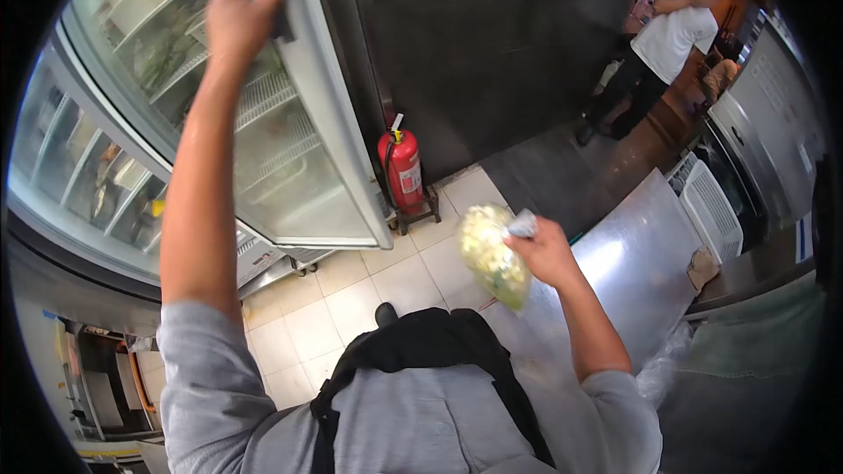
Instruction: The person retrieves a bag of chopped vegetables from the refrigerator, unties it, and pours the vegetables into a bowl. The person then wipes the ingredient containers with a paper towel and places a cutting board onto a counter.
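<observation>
My left hand [239,22] is raised at the upper left, at the dark handle area of a glass refrigerator door [329,123]. Its fingers curl around the door and are partly hidden; the thumb points right. The door stands swung out from the cabinet, with wire shelves showing through the glass. On the other side, my right hand [546,252] grips the gathered neck of a clear plastic bag [493,250]. Pale yellow-white chopped pieces fill the bag, greener at the bottom; their exact kind is unclear. The bag hangs above the floor beside a steel counter.
A red fire extinguisher [402,167] stands on the floor just beyond the door. The steel counter [606,272] lies to my right, with a louvred white panel [713,209] behind it. A person in a white shirt [676,39] stands at the far right.
</observation>
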Motion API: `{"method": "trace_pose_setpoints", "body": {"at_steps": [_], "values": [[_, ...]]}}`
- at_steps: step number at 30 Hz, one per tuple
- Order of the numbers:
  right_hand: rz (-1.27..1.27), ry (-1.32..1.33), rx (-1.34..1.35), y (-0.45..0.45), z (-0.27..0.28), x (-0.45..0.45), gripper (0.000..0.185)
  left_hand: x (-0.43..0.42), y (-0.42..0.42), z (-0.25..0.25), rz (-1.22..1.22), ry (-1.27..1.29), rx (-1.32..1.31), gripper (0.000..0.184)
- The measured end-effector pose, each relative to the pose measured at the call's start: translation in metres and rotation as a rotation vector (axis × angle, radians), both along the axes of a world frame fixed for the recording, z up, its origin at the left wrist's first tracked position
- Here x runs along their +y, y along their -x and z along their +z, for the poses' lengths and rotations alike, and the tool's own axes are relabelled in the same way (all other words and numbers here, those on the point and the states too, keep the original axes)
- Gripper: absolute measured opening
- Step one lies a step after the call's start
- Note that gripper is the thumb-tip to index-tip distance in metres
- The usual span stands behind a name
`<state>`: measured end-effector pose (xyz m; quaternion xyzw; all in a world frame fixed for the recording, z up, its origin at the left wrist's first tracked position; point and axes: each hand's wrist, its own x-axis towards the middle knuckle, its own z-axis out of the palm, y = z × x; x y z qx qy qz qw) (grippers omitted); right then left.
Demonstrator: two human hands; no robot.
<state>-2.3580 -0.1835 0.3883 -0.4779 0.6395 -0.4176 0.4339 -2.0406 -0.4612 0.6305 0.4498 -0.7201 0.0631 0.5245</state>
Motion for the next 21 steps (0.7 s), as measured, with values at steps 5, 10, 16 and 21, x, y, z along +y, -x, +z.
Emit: {"method": "trace_pose_setpoints", "body": {"at_steps": [5,10,16,21], "values": [[-0.019,0.005,0.053,0.011,-0.028,0.047,0.013,-0.111,0.037,-0.005,0.251,-0.004,-0.111,0.054],[0.033,-0.062,-0.042,0.022,-0.048,0.09,0.02,-0.201,0.029,-0.019,0.079,-0.208,-0.025,0.048],[-0.059,0.017,0.073,0.024,-0.073,0.106,0.018,-0.033,0.126,-0.142,-0.568,-0.129,0.207,0.037],[-0.084,0.09,0.21,0.024,-0.074,0.111,0.013,0.197,0.182,-0.266,-1.464,-0.621,-0.547,0.058]]}}
